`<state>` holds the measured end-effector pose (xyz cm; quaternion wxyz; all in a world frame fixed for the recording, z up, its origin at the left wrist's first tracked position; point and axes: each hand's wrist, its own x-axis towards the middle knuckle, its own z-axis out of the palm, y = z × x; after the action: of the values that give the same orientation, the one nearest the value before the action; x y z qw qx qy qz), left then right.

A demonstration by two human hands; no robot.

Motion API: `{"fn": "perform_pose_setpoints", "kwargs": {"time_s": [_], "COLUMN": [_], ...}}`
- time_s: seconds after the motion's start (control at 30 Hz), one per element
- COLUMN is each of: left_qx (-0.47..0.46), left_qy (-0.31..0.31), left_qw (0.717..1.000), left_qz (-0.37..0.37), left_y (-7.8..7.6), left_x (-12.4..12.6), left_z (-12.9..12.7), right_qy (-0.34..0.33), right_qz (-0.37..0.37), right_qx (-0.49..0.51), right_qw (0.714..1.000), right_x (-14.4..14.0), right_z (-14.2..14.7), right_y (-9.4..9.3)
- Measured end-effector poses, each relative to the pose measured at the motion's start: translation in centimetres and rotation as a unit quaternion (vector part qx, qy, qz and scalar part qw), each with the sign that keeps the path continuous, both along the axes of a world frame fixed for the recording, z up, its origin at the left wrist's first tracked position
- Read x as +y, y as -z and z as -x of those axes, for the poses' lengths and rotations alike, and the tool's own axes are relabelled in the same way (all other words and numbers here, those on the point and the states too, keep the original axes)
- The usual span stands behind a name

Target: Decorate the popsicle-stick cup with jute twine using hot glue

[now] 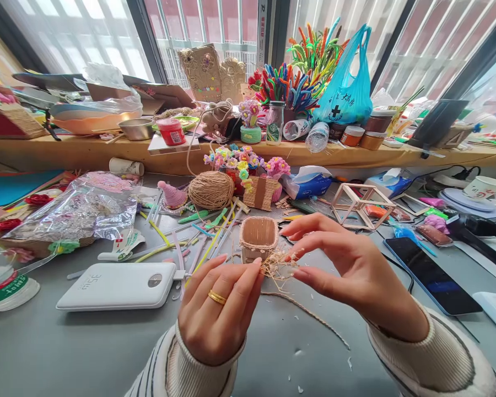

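A small sprig of dried flowers (281,266), pale and thin-stemmed, is pinched between the thumb and fingers of my left hand (221,309). My right hand (343,270) comes in from the other side, thumb and fingers apart, its fingertips close beside the blossoms; whether they touch is hard to make out. Just behind the sprig stands a little square brown basket (258,231) with a braided rim, its lower front partly hidden by my left fingers and the flowers. A length of twine (314,317) lies on the grey table below my right hand.
To the left lies a white power bank (116,285); to the right, a dark phone (432,274). Behind are a ball of twine (210,189), a wooden stick frame (362,205) and scattered glue sticks. A shelf (119,151) along the window holds jars, pipe cleaners and a blue bag (347,91).
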<state>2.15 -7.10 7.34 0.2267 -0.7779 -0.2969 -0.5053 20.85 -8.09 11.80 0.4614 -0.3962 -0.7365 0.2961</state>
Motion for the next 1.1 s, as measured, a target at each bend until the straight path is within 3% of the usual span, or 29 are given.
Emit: {"fn": "perform_pose_setpoints", "kwargs": {"time_s": [0.53, 1.1], "left_qx": [-0.006, -0.067], "left_qy": [0.013, 0.052], "left_qw": [1.000, 0.988], "left_qz": [0.017, 0.132], "left_y": [0.5, 2.2], "left_x": [0.8, 0.9], "left_z": [-0.5, -0.6], "right_qy": [0.000, 0.018], "right_qz": [-0.021, 0.037], "right_qx": [-0.028, 0.030], "right_qw": [0.999, 0.999], "right_x": [0.7, 2.0], "right_z": [-0.4, 0.3], "right_y": [-0.1, 2.1]}}
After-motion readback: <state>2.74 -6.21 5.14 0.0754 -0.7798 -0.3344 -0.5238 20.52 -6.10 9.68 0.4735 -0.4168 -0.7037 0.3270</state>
